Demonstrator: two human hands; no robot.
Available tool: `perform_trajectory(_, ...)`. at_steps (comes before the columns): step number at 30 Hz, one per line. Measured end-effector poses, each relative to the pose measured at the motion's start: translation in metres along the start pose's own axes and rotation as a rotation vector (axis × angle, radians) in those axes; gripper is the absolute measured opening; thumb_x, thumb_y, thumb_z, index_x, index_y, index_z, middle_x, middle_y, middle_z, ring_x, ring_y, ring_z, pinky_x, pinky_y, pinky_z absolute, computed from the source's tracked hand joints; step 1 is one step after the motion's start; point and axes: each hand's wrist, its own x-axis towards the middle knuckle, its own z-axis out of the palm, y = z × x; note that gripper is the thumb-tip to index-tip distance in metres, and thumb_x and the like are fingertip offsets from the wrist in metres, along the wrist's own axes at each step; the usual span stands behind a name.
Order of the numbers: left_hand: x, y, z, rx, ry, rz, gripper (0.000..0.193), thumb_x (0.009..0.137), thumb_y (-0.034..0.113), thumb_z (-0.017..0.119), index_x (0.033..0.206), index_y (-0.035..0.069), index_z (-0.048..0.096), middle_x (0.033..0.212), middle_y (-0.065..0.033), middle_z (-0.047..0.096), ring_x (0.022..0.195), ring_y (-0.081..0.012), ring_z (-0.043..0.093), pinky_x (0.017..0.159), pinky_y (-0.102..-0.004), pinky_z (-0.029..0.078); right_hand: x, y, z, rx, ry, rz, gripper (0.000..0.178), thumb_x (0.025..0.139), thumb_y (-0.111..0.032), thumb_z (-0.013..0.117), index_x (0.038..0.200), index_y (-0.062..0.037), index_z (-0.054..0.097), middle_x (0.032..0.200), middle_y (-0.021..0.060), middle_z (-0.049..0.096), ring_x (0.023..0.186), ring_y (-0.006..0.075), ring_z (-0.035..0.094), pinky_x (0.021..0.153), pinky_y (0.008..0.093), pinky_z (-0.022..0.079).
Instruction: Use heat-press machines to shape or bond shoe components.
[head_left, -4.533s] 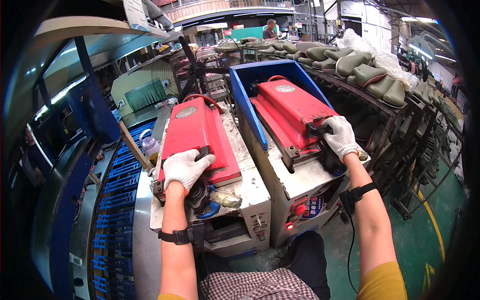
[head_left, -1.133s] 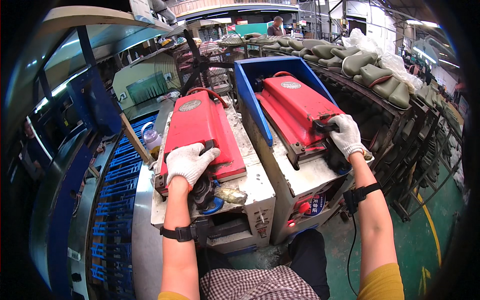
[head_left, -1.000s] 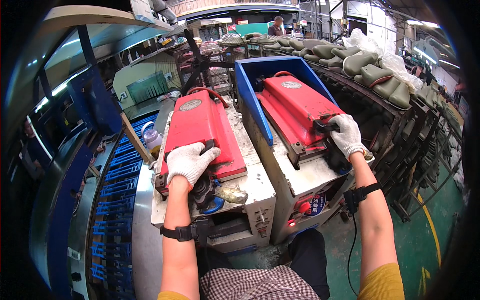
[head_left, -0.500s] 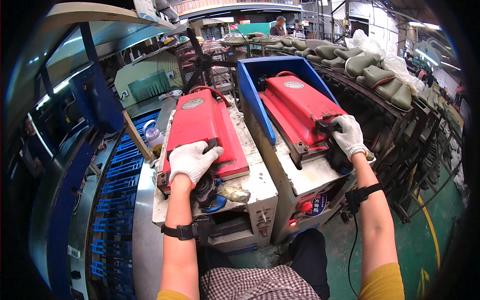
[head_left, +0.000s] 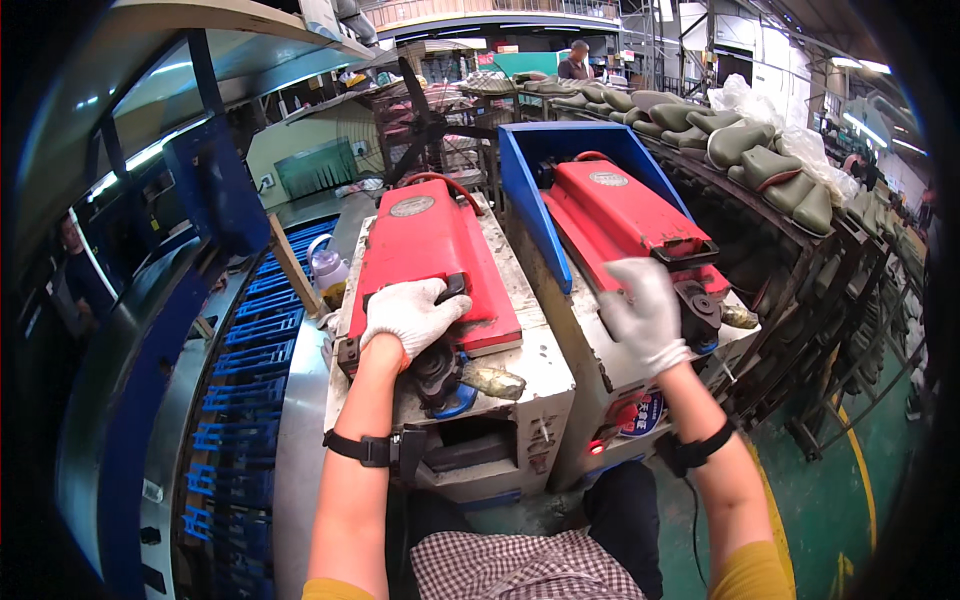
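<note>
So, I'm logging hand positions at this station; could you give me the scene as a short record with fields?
Left hand: gloved, gripping the left black handle on the left red cover
Right hand: gloved, blurred, off the right black handle; contact with the right red cover unclear
Machines: two, side by side; blue surround around the right cover
Indicator: red light lit, right machine
Left side: lilac bottle
Right side: piled olive-green footwear

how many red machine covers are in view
2: the left red cover, its handle in the left hand, and the right red cover, inside the blue guard. Hidden ones can't be ruled out.
</note>
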Motion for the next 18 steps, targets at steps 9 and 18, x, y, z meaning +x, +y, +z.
perform_trajectory(9,0.012,-0.010,-0.011,0.005,-0.219,0.092,0.048,0.094,0.053,0.056,0.106,0.009,0.072,0.102,-0.0183,0.073,0.099,-0.0352,0.069,0.087,-0.0406,0.051,-0.021,-0.109,0.086,0.764,-0.797,0.490,0.051,0.105,-0.030,0.051,0.152,-0.0104,0.048,0.144,0.0153,0.058,0.132,0.0278,0.055,0.112,0.0374,0.041)
perform_trajectory(18,0.018,-0.015,-0.015,-0.008,-0.280,0.129,0.049,0.095,0.052,0.055,0.111,0.009,0.071,0.108,-0.0190,0.073,0.106,-0.0358,0.067,0.094,-0.0405,0.048,-0.021,-0.107,0.073,1.171,-0.947,0.910,0.044,0.109,-0.030,0.043,0.146,-0.0105,0.056,0.105,0.0053,0.067,0.076,0.0080,0.056,0.062,0.0219,0.044)
